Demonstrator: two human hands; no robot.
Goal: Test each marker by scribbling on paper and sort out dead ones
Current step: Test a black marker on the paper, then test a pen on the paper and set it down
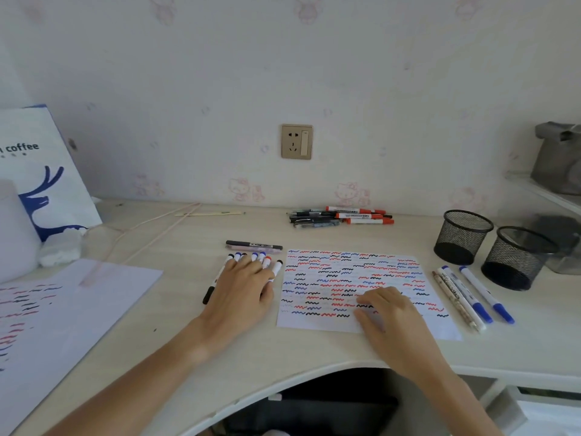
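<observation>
The row of markers (251, 262) lies on the desk (188, 309) just left of the scribble-covered paper (361, 278), their long axes running roughly toward the wall and back to the person, caps pointing away. The left hand (242, 287) lies flat on top of this row, fingers straight and slightly spread across the barrels, pressing rather than pinching any one of them. The right hand (386, 309) rests on the lower part of the paper, fingers loosely extended, holding nothing. So the untested markers sit directly under the left fingers, which are far nearer; picking one likely means curling round a barrel across its axis. Other pens (342, 217) lie near the wall, and three more (471, 294) right of the paper, beside two mesh cups (490, 247).
</observation>
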